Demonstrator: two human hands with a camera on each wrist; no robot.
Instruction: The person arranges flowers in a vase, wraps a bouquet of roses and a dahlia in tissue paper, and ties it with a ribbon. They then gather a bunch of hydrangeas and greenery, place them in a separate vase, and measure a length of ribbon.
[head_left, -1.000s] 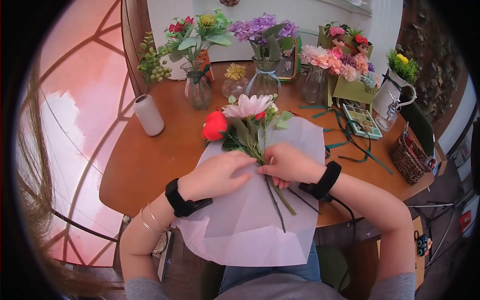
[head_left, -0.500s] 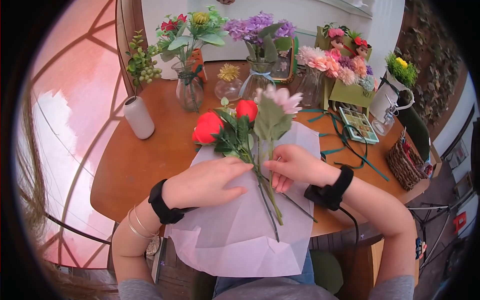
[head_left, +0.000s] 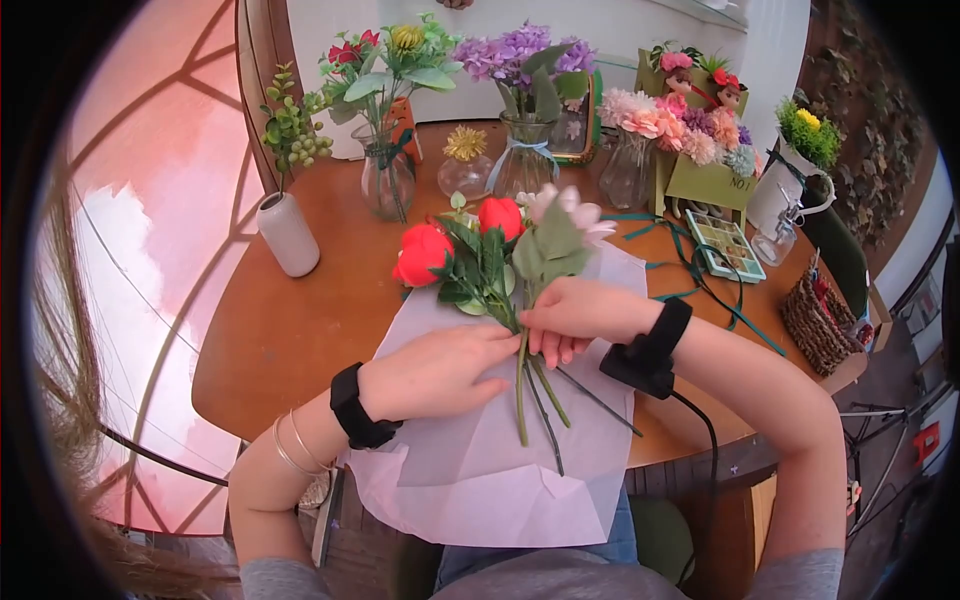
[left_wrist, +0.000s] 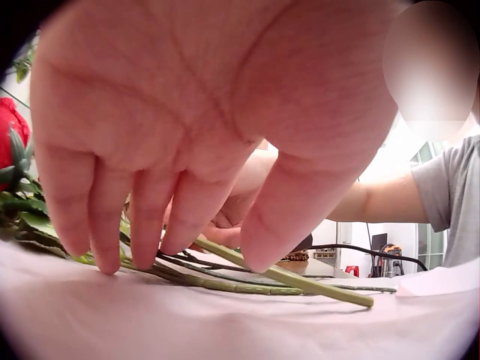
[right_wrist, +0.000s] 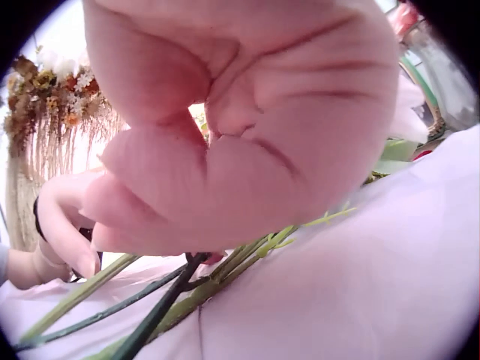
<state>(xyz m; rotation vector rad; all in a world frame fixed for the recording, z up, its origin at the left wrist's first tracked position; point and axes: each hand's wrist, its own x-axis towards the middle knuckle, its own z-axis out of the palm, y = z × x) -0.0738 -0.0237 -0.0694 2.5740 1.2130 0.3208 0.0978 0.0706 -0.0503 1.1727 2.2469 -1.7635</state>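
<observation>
Two red roses and a pale pink flower with broad leaves lie over a sheet of pale wrapping paper. Their green stems cross between the hands and point toward the person. The right hand pinches the pink flower's stem between thumb and curled fingers, just below its leaves. From the left, the left hand lays nearly straight fingers on the rose stems, thumb held apart. In the left wrist view its fingertips reach down to the stems. The right palm hides part of the stems in the right wrist view.
Behind the paper stand several glass vases of flowers and a white vase. To the right are green ribbons, a compartment box, a spray bottle and a wicker basket. The wooden table's rounded edge lies left.
The pink flower has gone from in front of the roses to their right, uncovering them. Its lower stem end now crosses to the left. The left hand stays by the stems.
</observation>
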